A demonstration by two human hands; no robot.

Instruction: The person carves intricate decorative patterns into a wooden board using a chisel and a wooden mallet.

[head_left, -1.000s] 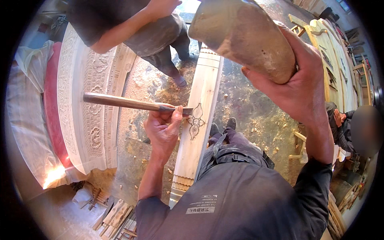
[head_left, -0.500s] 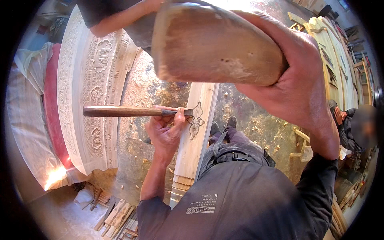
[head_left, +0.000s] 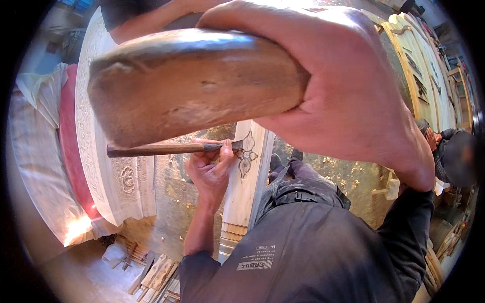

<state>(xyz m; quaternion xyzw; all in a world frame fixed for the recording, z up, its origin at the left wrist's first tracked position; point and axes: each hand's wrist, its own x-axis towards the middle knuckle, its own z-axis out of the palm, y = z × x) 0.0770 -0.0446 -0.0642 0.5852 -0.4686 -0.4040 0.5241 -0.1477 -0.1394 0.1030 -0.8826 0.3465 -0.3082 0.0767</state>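
Observation:
My right hand (head_left: 338, 86) grips a thick wooden mallet (head_left: 192, 91), raised close to the camera. Its head hangs over the butt end of a chisel's wooden handle; whether they touch I cannot tell. Lower down, my left hand (head_left: 209, 164) pinches the chisel (head_left: 166, 149) near its metal end. The chisel lies nearly level in the picture, its tip at the left edge of a dark-lined flower pattern (head_left: 247, 155). That pattern is marked on a pale wooden board (head_left: 240, 189), which has stepped grooves near its lower end.
To the left stands a large carved wooden panel (head_left: 121, 197), beside a red and white cloth cover (head_left: 45, 146). Another person's forearm (head_left: 156, 20) crosses the top. A second person (head_left: 449, 151) is at far right, near a bench with tools (head_left: 419, 76). Wood shavings litter the floor (head_left: 348, 177).
My right hand has swung the mallet left and down, toward the end of the chisel handle. My left hand and the chisel stay at the flower pattern.

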